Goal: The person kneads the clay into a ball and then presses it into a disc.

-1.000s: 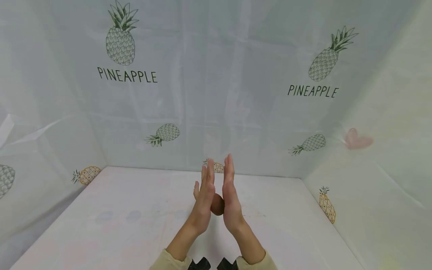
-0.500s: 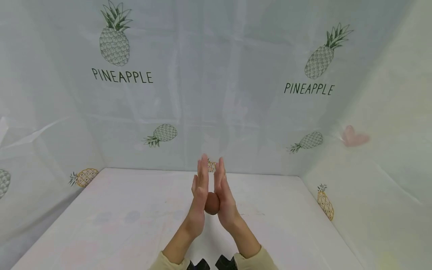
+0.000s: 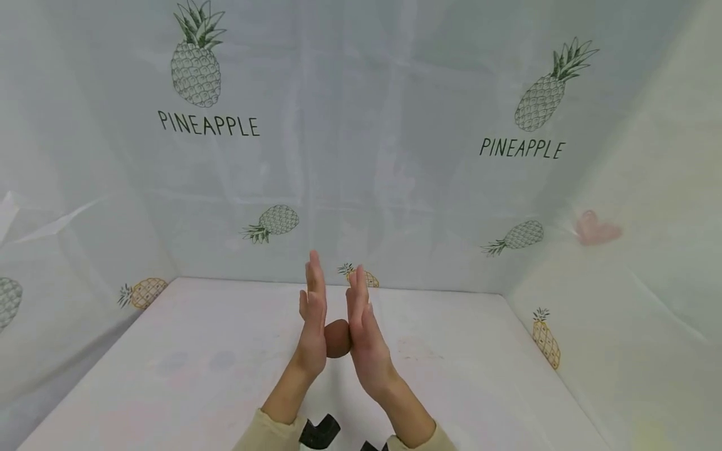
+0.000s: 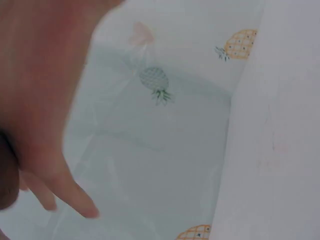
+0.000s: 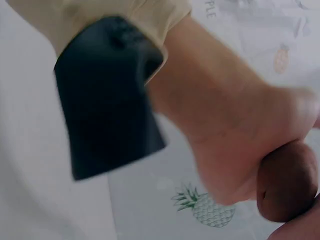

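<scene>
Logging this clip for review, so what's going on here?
A person presses a small brown ball between the flat palms of the left hand and right hand, fingers straight and pointing up. The hands are raised above a white table, inside walls covered with a pineapple-print sheet.

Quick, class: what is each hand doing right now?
Left hand: open, flat against the brown ball.
Right hand: open, flat against the ball's other side.
</scene>
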Demonstrator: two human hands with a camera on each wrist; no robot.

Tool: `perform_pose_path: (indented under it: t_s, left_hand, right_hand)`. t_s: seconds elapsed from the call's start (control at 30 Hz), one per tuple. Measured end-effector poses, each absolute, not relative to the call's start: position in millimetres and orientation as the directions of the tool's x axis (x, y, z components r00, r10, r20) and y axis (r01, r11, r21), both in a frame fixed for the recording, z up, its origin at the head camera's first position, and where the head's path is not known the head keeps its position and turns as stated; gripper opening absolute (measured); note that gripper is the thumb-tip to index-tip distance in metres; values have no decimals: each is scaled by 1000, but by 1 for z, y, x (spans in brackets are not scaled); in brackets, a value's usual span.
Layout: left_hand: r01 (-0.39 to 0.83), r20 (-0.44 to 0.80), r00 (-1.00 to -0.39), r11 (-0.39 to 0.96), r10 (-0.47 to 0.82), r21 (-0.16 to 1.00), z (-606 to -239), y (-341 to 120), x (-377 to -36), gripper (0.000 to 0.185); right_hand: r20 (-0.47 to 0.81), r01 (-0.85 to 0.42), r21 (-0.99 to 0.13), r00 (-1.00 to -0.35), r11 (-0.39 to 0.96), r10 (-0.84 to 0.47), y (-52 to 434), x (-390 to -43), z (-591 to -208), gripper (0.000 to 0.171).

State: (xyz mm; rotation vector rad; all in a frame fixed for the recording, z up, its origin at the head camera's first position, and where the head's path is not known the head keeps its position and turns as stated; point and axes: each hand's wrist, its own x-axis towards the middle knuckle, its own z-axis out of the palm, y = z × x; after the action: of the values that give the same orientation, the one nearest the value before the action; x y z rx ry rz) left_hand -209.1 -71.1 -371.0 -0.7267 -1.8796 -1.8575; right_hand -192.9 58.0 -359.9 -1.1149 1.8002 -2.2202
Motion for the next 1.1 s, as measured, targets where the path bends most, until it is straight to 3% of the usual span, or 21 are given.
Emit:
perform_pose_path:
  t_s: [0.23, 0.63, 0.83, 1.1]
  left_hand:
    - [573, 567, -818, 43, 95, 819, -380, -62, -211, 63]
    - [628, 615, -761, 1, 207, 778, -381, -39, -198, 60]
    - [706, 687, -697, 29, 206, 708, -371, -38, -186, 61]
    - [679, 672, -731, 29, 116, 734, -363, -53, -191, 64]
  right_hand:
    - [528, -419, -848, -720, -325, -449, 66, -187, -353, 60]
    - [535, -424, -831, -786, -359, -311, 80, -206, -355, 61]
    - [479, -330, -856, -795, -397, -372, 77, -213, -362, 60]
    - [387, -259, -916, -769, -306, -509, 67, -211, -370, 61]
